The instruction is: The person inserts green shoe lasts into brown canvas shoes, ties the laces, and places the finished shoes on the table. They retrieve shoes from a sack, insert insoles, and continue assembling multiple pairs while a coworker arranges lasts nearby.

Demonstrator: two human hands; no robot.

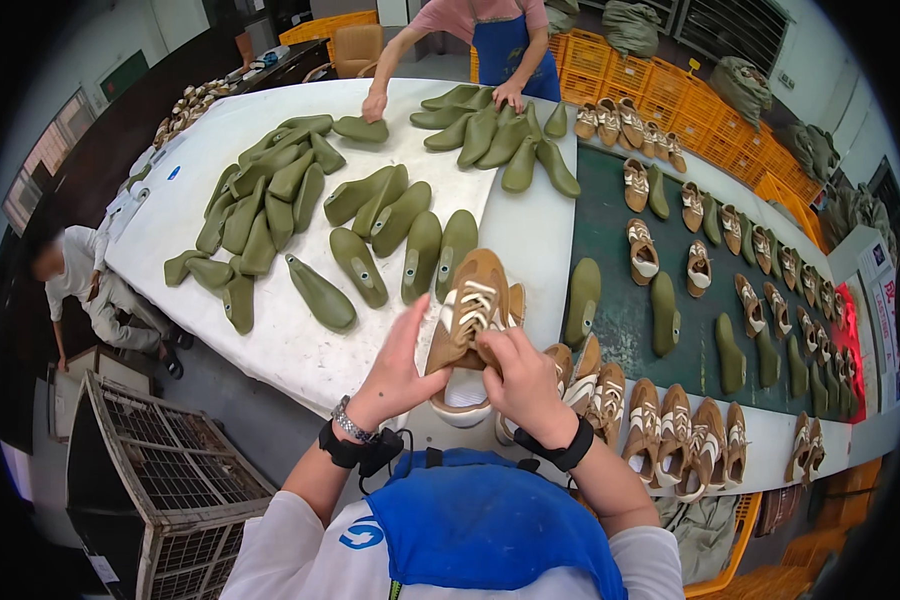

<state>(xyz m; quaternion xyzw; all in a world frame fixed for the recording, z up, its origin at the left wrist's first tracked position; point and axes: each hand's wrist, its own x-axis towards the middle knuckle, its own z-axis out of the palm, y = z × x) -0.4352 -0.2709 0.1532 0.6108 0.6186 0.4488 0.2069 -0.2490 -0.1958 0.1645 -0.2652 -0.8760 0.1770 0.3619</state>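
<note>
A brown sneaker (476, 300) with white laces and white stripes is between my two hands, its toe pointing away and its heel toward me. My left hand (398, 362) holds its left side, with the thumb at the collar and the fingers stretched up along the upper. On the other side, my right hand (522, 378) grips the sneaker near the tongue and collar with bent fingers. The white lining shows in the shoe's opening. Just left of the shoe, green shoe lasts (356, 266) lie on the white table (300, 352).
Across the table a person in a blue apron (515, 50) handles green lasts. To the right, sneakers and lasts stand in rows on a dark green conveyor belt (610, 240). Several sneakers (675, 430) line its near edge. A metal cage (185, 490) is lower left; another person sits at left.
</note>
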